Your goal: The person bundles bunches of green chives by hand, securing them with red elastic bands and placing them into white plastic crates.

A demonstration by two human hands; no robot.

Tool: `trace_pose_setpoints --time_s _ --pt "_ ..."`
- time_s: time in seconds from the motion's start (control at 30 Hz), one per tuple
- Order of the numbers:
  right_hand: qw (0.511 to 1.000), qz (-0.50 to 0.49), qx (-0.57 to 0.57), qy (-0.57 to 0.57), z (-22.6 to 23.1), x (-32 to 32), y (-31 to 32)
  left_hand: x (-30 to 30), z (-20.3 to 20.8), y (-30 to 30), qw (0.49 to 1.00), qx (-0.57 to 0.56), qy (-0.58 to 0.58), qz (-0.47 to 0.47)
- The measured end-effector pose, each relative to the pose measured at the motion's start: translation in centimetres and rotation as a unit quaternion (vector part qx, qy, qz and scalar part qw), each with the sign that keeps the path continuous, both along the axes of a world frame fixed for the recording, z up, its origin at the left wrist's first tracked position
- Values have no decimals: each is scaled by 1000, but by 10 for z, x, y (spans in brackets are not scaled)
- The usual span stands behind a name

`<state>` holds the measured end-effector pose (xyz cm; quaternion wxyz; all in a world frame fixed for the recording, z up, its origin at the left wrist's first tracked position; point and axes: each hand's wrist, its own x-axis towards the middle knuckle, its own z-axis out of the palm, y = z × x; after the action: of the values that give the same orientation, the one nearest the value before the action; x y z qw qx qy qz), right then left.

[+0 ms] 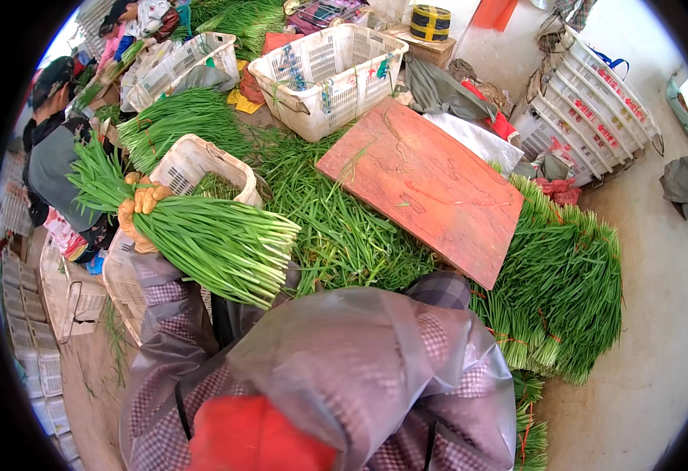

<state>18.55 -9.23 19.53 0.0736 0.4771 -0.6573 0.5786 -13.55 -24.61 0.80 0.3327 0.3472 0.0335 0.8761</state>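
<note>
The left hand, in a tan glove, is closed firmly round a bunch of long green stalks left of centre, leaf tips toward the upper left and pale ends toward the middle. The right hand is hidden, so I cannot tell its state. Loose green leaves lie heaped at the centre, partly covered by a slanting red board. Tied green bundles are stacked on the right. The translucent rain jacket blocks the lower middle. Behind the held bunch, a white basket contains some greens. A larger white crate stands at upper middle, its contents perhaps just scraps. Nested white baskets lean at upper right; a co-worker sits at the left.
</note>
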Motion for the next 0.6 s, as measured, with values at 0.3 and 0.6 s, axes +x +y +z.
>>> trace_pose_setpoints --time_s 0.3,0.6 --pt "918 -313 120 -210 -175 -110 65 19 17 0 999 23 -27 12" --pt "781 -546 -63 -297 -274 -66 118 -22 -13 -31 993 -50 -27 100"
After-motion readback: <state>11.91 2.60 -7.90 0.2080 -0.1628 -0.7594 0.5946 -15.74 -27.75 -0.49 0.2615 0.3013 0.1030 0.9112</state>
